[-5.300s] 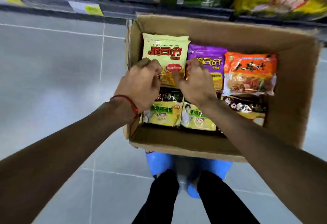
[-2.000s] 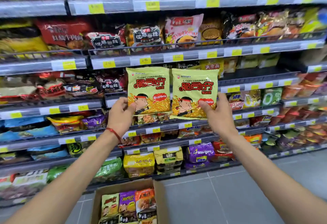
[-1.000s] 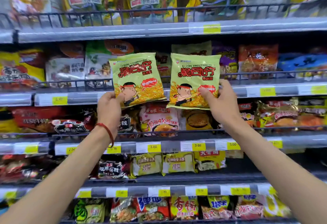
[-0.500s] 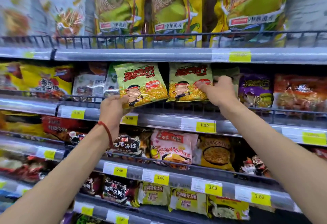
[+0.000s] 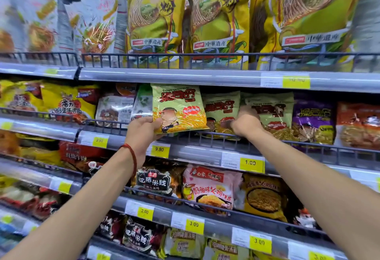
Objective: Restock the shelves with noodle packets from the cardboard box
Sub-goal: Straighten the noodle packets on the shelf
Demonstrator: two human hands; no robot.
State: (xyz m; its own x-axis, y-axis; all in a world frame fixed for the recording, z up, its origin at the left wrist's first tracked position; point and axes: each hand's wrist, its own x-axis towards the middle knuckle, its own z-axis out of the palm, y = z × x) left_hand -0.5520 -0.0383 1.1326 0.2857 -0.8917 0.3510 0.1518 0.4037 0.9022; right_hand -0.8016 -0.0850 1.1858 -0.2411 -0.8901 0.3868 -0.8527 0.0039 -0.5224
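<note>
My left hand [image 5: 141, 132] grips the lower left corner of a green noodle packet [image 5: 181, 107] with red lettering and holds it tilted in front of the wire rail of the second shelf [image 5: 197, 153]. My right hand [image 5: 245, 124] reaches over that rail and holds a second green packet [image 5: 220, 107] at its lower right. This packet stands upright on the shelf, beside a matching green packet [image 5: 271, 111] to its right. The cardboard box is out of view.
A purple packet [image 5: 312, 120] and an orange one [image 5: 357, 126] stand right of the green ones. Yellow and white packets [image 5: 115, 107] fill the shelf to the left. Large yellow bags [image 5: 216, 17] hang over the shelf above. Lower shelves hold more packets and yellow price tags [image 5: 251, 163].
Both hands have risen from the box to the second shelf. The right packet has gone over the rail and onto the shelf; the left packet has moved closer to the rail.
</note>
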